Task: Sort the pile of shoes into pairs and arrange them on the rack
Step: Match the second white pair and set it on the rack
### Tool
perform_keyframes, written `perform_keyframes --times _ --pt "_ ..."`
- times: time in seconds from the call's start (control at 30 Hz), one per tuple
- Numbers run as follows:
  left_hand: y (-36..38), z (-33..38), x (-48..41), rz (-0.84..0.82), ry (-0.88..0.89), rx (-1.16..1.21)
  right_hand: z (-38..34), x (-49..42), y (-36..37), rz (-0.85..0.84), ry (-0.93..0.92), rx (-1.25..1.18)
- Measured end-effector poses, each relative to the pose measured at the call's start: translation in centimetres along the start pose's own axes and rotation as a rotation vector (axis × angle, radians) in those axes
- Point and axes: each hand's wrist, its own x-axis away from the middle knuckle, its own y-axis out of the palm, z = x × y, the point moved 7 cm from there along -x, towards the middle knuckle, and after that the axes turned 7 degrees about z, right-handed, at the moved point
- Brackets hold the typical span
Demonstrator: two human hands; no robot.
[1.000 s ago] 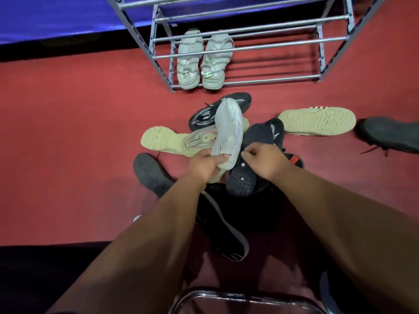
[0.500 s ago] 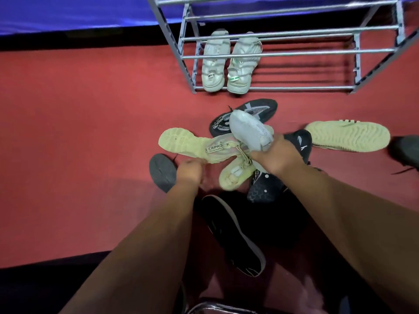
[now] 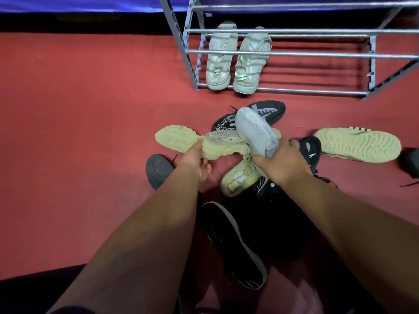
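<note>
A red carpet (image 3: 79,132) covers the floor, matte and short-piled, with a dark band and a blue drape (image 3: 68,3) along the 12 o'clock edge. At 1 o'clock stands the rack (image 3: 294,53), a frame of thin grey metal bars. A pair of pale, chunky shoes (image 3: 235,62) sits side by side at the left end of its lowest tier, toes toward the viewer.

The pile (image 3: 260,177) lies at the centre of the carpet. The left hand (image 3: 195,159) grips a cream shoe (image 3: 204,143) by its middle, the ribbed sole turned up and pointing to 9 o'clock. The right hand (image 3: 281,162) is closed round a grey shoe (image 3: 256,130), smooth and rounded, its toe aimed at 11 o'clock. The two held shoes touch where they cross. Beneath them lies another cream shoe (image 3: 240,177), laces showing. A black knit shoe (image 3: 260,114) with white lettering lies just behind at 12 o'clock. A black shoe (image 3: 235,245) with a pale sole edge lies at 6 o'clock, a grey sole (image 3: 158,168) at 8 o'clock, and a cream treaded sole (image 3: 358,143) at 3 o'clock, apart from the pile.
</note>
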Motion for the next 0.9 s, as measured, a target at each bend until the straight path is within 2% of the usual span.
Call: perform_keyframes --times 0.07,0.17,0.23,0.33,0.4,0.5,0.6,0.67,0.73,0.83,0.9 --pt "-0.5 1.1 0.2 0.038 0.100 -0.066 0.1 -0.2 0.0 0.010 0.004 -0.018" --pt "-3.1 5.5 1.0 0.304 0.514 -0.249 0.1 -0.2 -0.3 0.013 0.011 -0.007" --pt "-3.8 7.8 2.4 0.372 0.746 -0.484 0.0 -0.1 -0.4 0.011 0.003 0.003" --pt "-3.2 8.0 3.5 0.381 0.904 -0.976 -0.2 0.2 -0.5 0.009 -0.013 0.015" --pt "-3.5 6.9 3.6 0.419 0.913 -1.127 -0.1 0.4 -0.6 0.011 -0.018 0.021" --pt "-4.6 5.5 3.5 0.434 0.885 -1.052 0.1 0.7 -0.8 0.028 -0.028 0.019" --pt "-3.5 2.6 3.6 0.236 0.863 -1.096 0.7 0.8 -1.5 0.071 -0.022 -0.032" --pt "-1.6 -0.3 4.0 0.058 0.815 -1.267 1.4 0.8 -2.3 0.116 -0.006 -0.042" --pt "0.2 -3.5 4.4 -0.051 0.789 -1.410 2.3 0.9 -3.1 0.167 0.016 -0.042" --pt "2.2 -6.4 4.9 -0.021 0.766 -1.428 4.1 1.0 -4.5 0.234 0.056 -0.057" --pt "3.2 -7.4 5.0 0.031 0.791 -1.542 5.3 1.1 -5.3 0.275 0.048 -0.069"
